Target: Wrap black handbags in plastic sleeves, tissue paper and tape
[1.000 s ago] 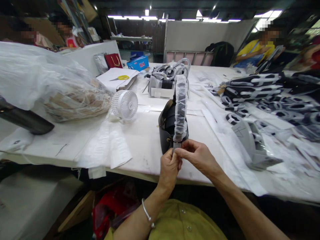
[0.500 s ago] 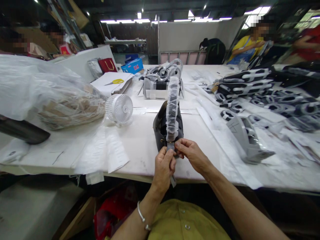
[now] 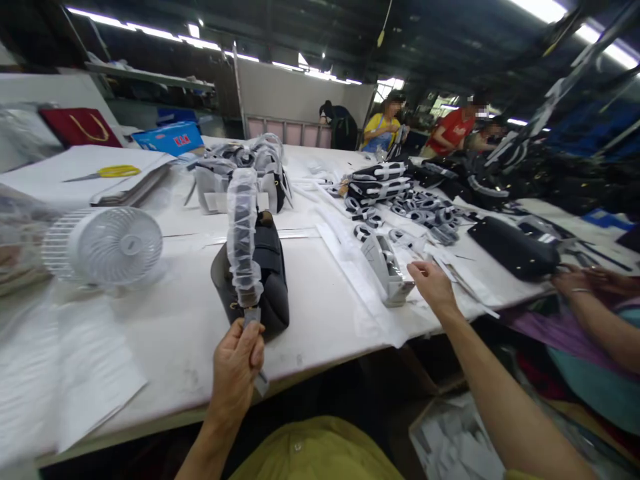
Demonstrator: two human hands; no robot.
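A black handbag stands on the table, its strap wrapped in wrinkled translucent film and rising upright. My left hand is closed on the lower end of that strap, where a grey wrapped tip pokes out below the fingers. To the right stands a grey tape dispenser with handwritten marks on its side. My right hand is at the dispenser's front end, thumb and fingers pinched together on the end of the tape, which shows only faintly.
A white fan stands left of the bag, with yellow scissors on papers behind it. Wrapped bags are at the back. Wrapped straps lie heaped right. A co-worker's hands are near a black bag piece.
My right hand has left the strap end and moved right to the tape dispenser. My left hand still grips the strap. The view has turned right.
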